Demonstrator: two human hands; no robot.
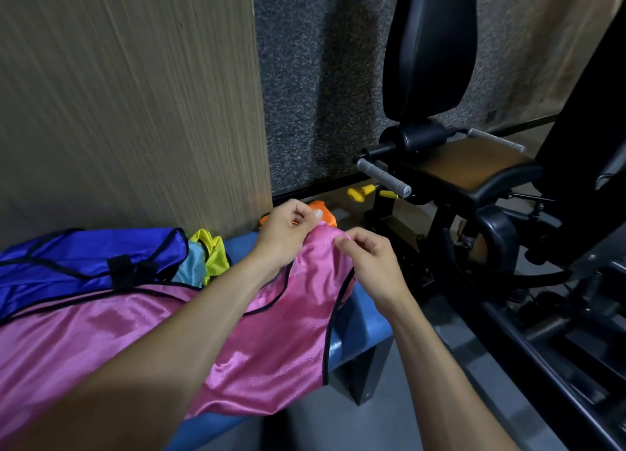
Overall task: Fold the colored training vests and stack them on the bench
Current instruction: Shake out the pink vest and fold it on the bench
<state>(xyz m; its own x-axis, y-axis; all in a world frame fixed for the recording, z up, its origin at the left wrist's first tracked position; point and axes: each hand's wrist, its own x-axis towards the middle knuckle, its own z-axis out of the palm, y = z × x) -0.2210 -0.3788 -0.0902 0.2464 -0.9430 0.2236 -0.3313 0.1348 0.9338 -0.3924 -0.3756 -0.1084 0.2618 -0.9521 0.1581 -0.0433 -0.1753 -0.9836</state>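
A shiny pink vest [271,335] with black trim lies spread across the blue padded bench [359,328]. My left hand [288,233] pinches the vest's far shoulder strap between thumb and fingers. Beside it, my right hand [369,264] pinches the neighbouring strap end. A royal blue vest [84,254] lies at the left along the wall. A light blue vest [191,264] and a yellow vest [213,250] are bunched next to it. An orange vest [325,213] shows just beyond my left hand.
A wood-grain wall panel [135,94] runs behind the bench. A black gym machine with padded seat [474,166], backrest [430,44] and grey handle [382,176] stands close on the right, with yellow adjustment knobs [359,193]. Grey floor [423,399] lies below.
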